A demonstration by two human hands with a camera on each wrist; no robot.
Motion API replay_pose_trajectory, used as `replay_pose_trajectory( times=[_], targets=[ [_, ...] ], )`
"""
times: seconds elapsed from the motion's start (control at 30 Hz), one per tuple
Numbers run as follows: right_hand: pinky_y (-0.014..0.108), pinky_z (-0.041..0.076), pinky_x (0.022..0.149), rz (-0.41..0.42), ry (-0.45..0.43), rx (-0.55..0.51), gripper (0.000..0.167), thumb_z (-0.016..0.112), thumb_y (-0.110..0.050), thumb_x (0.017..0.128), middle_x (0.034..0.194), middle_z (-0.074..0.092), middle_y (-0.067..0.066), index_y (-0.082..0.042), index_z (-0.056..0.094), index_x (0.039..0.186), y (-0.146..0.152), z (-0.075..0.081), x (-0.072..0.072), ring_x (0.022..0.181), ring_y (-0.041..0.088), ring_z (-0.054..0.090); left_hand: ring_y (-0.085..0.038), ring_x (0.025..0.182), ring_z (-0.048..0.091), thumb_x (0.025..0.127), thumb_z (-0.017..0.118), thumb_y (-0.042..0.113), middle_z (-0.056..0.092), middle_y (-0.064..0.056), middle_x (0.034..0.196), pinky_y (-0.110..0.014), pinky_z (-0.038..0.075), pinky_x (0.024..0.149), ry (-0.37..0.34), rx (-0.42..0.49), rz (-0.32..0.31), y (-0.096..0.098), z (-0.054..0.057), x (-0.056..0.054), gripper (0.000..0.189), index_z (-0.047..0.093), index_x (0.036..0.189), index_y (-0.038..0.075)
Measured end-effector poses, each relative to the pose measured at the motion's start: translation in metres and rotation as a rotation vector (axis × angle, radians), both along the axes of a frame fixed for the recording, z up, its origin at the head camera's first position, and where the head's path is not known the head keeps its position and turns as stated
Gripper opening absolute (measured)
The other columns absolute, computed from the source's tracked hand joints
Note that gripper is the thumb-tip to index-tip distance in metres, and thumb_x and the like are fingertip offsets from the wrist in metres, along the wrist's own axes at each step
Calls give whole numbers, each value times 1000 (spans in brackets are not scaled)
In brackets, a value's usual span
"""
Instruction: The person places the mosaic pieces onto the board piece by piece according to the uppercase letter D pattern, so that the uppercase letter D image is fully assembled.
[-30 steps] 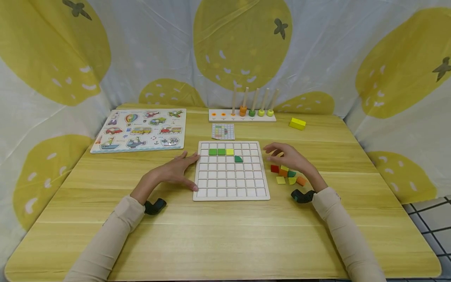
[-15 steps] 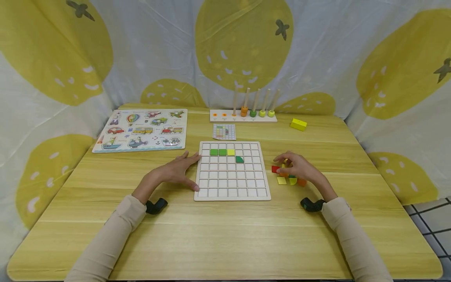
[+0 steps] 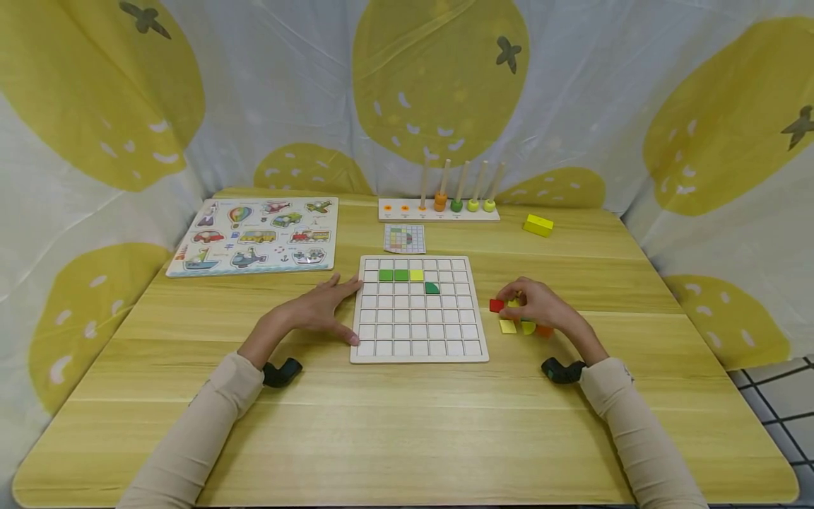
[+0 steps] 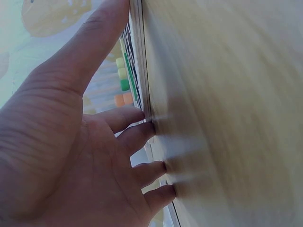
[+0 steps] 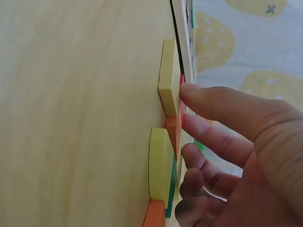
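My left hand [image 3: 318,307] spreads its thumb and straight fingers against the left edge of a white grid board [image 3: 421,361]. In the left wrist view, the fingertips [image 4: 161,194] touch that edge. On the board lie two green square tiles [image 3: 393,275], a yellow square tile [image 3: 416,275] and a dark green curved tile [image 3: 432,288]. My right hand [image 3: 537,302] is over a small pile of tiles, pinching a red square tile [image 3: 496,305] between thumb and index finger. The hand partly hides the orange tile [image 5: 172,135] and green tile [image 5: 172,187]. Pale yellow tiles [image 3: 507,326] lie nearby.
Behind the board lies a small pattern card [image 3: 404,239]. Further back stand a peg counting board [image 3: 397,211] with rings and a yellow block [image 3: 538,225]. A vehicle picture puzzle [image 3: 254,237] lies at the back left. A fruit-print curtain [image 3: 572,106] surrounds the table.
My right hand has moved from beside the board's right edge down and right to the tile pile, its thumb and index finger closing in at the red tile. The left hand stays at the board.
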State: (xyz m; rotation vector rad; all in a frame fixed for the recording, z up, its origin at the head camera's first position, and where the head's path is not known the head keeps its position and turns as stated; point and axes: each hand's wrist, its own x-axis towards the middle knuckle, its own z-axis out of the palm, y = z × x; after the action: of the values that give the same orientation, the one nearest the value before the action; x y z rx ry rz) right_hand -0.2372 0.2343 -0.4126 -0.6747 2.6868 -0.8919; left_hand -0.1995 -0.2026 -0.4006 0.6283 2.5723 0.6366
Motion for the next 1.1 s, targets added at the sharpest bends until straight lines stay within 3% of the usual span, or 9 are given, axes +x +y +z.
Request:
replay_pose_trajectory(
  times=[0.3, 0.47, 0.63, 0.8, 1.1],
  targets=[
    [36, 43, 79, -30, 14, 37, 25, 75, -17, 83, 96, 58, 9, -4, 66, 101, -6, -1, 2, 89, 24, 51, -45, 144, -4, 69, 80, 54, 10, -14, 160, -65, 14, 110, 0, 11, 5, -1, 1, 1, 115, 18, 154, 9],
    [34, 43, 75, -37, 5, 24, 25, 74, -16, 82, 95, 59, 9, -2, 65, 101, -7, -1, 2, 85, 22, 50, -45, 144, -5, 69, 80, 54, 10, -13, 160, -65, 13, 110, -3, 17, -1, -1, 0, 0, 115, 17, 154, 8],
    [28, 43, 64, -39, 2, -20, 23, 72, -16, 85, 93, 61, 9, -3, 64, 101, -5, -1, 1, 75, 19, 50, -45, 144, -5, 70, 80, 54, 10, -13, 160, -65, 13, 110, -2, 22, -5, -1, -2, -1, 115, 17, 154, 9],
    [28, 47, 67, -19, 12, -77, 22, 68, -15, 89, 93, 65, 7, -4, 62, 106, -6, 2, 1, 79, 19, 56, -45, 144, -5, 70, 79, 55, 10, -12, 160, -65, 13, 110, 4, 18, -8, -1, -2, -1, 115, 17, 154, 8],
    [26, 50, 63, -19, -104, -268, 27, 64, -12, 92, 93, 67, 15, -2, 57, 116, -8, 1, -1, 75, 22, 62, -44, 144, -5, 70, 80, 54, 10, -12, 161, -65, 14, 110, -4, 17, 0, -1, -1, 0, 114, 17, 154, 9]
  ],
)
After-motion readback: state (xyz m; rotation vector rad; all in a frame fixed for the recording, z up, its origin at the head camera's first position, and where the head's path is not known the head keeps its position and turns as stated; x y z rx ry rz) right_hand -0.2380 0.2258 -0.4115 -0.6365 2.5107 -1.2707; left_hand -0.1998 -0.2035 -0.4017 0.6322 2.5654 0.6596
